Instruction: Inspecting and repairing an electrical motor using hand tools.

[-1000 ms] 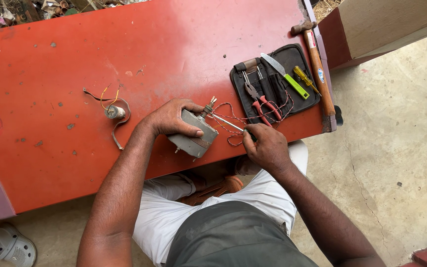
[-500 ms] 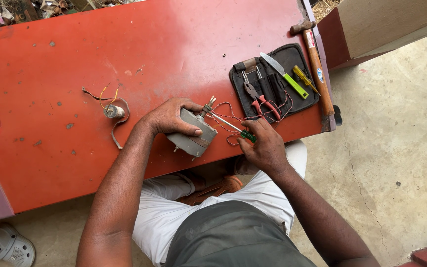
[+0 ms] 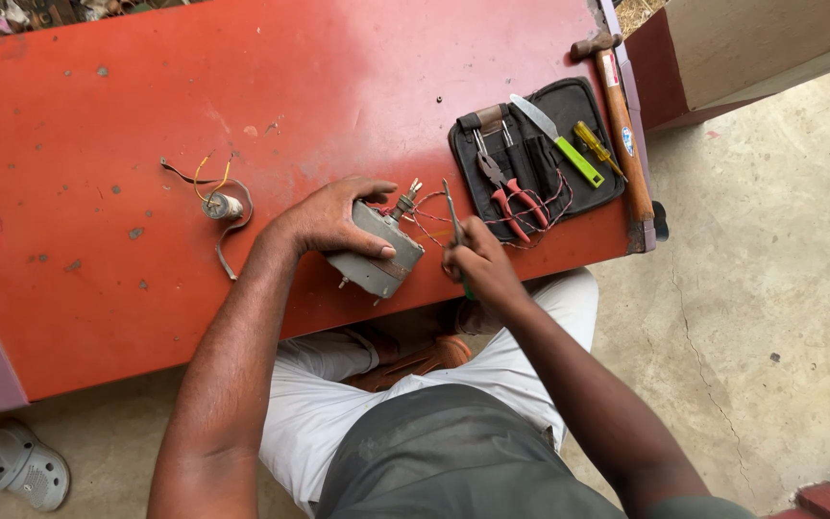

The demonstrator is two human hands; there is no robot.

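My left hand (image 3: 330,217) presses down on a small grey metal box (image 3: 377,253) with terminals and red wires, near the front edge of the red table (image 3: 146,115). My right hand (image 3: 477,261) grips a thin screwdriver (image 3: 453,213) with a green handle. Its shaft points up and away from me, just right of the box's terminals (image 3: 407,195). Red wires (image 3: 429,229) trail from the box toward the tool pouch.
A black tool pouch (image 3: 593,178) at the right holds red-handled pliers (image 3: 501,185), a green-handled knife (image 3: 554,139) and a yellow screwdriver (image 3: 596,146). A hammer (image 3: 622,130) lies along the table's right edge. A small capacitor with wires (image 3: 221,206) sits left. Sandals (image 3: 12,466) lie on the floor.
My right hand has turned the screwdriver from lying toward the box to pointing upright. The left hand and the box stay put.
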